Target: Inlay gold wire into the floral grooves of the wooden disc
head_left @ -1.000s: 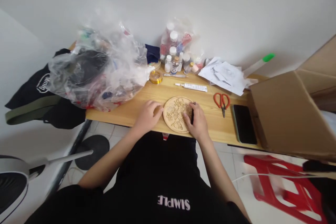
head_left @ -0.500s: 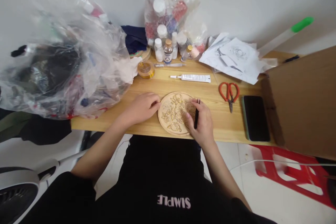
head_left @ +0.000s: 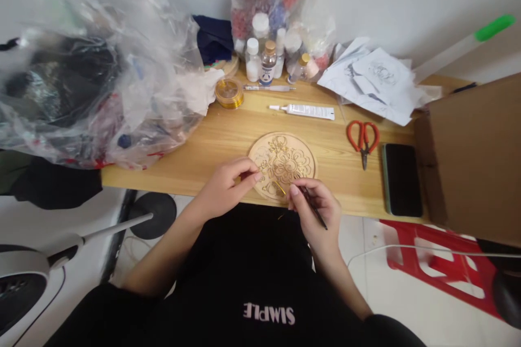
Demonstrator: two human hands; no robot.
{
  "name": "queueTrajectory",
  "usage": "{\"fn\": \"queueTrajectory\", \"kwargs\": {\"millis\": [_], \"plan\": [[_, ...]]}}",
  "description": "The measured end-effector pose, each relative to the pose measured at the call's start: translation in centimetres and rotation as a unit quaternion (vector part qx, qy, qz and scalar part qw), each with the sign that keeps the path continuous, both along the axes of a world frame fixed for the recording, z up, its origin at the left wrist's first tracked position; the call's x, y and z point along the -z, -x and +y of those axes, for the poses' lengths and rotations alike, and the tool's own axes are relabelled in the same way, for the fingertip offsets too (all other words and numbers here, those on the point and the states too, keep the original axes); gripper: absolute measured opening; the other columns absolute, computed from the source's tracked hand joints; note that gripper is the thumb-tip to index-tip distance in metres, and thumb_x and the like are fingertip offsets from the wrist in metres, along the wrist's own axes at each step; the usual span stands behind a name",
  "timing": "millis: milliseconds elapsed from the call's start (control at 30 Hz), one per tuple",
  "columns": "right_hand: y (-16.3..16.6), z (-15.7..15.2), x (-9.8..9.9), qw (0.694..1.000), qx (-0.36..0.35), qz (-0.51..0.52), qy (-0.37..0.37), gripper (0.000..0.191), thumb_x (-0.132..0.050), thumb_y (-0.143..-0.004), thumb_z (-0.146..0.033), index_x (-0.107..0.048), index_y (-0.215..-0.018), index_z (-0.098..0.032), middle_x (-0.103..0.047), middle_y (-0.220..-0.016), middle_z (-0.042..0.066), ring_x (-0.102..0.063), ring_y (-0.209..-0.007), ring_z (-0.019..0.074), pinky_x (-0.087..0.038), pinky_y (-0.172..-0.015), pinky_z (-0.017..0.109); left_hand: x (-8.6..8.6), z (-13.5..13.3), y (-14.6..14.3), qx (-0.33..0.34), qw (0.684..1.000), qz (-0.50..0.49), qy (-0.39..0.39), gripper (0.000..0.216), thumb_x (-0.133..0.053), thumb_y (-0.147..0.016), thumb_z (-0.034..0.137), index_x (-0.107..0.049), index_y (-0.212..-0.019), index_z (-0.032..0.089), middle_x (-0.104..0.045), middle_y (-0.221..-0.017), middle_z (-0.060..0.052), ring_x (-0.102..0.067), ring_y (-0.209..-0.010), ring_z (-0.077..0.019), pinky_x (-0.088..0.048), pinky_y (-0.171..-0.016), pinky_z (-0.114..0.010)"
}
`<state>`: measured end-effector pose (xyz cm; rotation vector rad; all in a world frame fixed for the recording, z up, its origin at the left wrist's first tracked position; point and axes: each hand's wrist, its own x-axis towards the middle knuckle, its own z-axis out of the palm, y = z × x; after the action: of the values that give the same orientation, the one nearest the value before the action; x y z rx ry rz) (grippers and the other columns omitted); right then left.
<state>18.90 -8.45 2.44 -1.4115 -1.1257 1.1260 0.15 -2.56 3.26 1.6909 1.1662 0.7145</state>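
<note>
Round wooden plaque [head_left: 281, 165] mostly gold-outlined; pale upper-left sketch [head_left: 262, 154] apparently left. Right hand [head_left: 319, 206] pinches black tweezers [head_left: 314, 210]; left hand [head_left: 228, 187] curled, grip unclear.

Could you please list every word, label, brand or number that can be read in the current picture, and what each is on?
"SIMPLE": on the black shirt, upside down from this view.
White tube: printed, too small to read.
Brown-capped bottle: label too blurred to read.
I can make out no other words or numbers.
</note>
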Motion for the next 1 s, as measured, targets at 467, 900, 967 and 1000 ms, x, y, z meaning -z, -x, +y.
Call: {"fn": "queueTrajectory", "kwargs": {"millis": [467, 900, 967, 1000], "plan": [[-0.2, -0.9, -0.6, 0.999, -0.016, -0.043, -0.018, 0.004, -0.065, -0.086, -0.024, -0.067, -0.088, -0.023, -0.061, -0.062, -0.004, -0.056, -0.053, 0.0094, -0.046, -0.05, 0.022, -1.0, -1.1, -0.4, 0.006, 0.999, -0.036, -0.03, 0.022, -0.049, -0.092, 0.025, -0.054, -0.071, 0.018, -0.052, -0.069, 0.003, -0.051, -0.067, -0.0104, -0.041, -0.066, -0.023], [-0.3, -0.9, -1.0, 0.999, -0.014, 0.03, 0.031, 0.007, -0.067, -0.084, -0.028, -0.068, -0.081, -0.022, -0.059, -0.056, -0.005, -0.052, -0.048, 0.0079, -0.042, -0.046, 0.02, -1.3, -1.1, -1.2, 0.005, 0.991, -0.13, 0.031, 0.03, -0.046, -0.093, 0.03, -0.056, -0.067, 0.018, -0.055, -0.065, 0.001, -0.052, -0.062, -0.0111, -0.043, -0.061, -0.025], [-0.3, -0.8, -0.8, 0.997, -0.017, 0.06, 0.048, 0.009, -0.068, -0.083, -0.03, -0.068, -0.08, -0.022, -0.059, -0.054, -0.005, -0.049, -0.044, 0.0072, -0.04, -0.042, 0.02, -1.2, -1.1, -1.2, 0.008, 0.984, -0.166, 0.061, 0.031, -0.047, -0.092, 0.032, -0.056, -0.066, 0.018, -0.055, -0.063, 0.001, -0.051, -0.061, -0.0111, -0.045, -0.061, -0.025], [-0.3, -0.7, -0.7, 0.995, -0.022, 0.077, 0.059, 0.01, -0.069, -0.082, -0.031, -0.068, -0.08, -0.022, -0.058, -0.053, -0.006, -0.048, -0.042, 0.0067, -0.038, -0.041, 0.019, -1.1, -1.2, -1.3, 0.008, 0.98, -0.183, 0.074, 0.032, -0.047, -0.092, 0.033, -0.056, -0.065, 0.018, -0.055, -0.063, 0.0, -0.051, -0.06, -0.0112, -0.045, -0.06, -0.025]]}}
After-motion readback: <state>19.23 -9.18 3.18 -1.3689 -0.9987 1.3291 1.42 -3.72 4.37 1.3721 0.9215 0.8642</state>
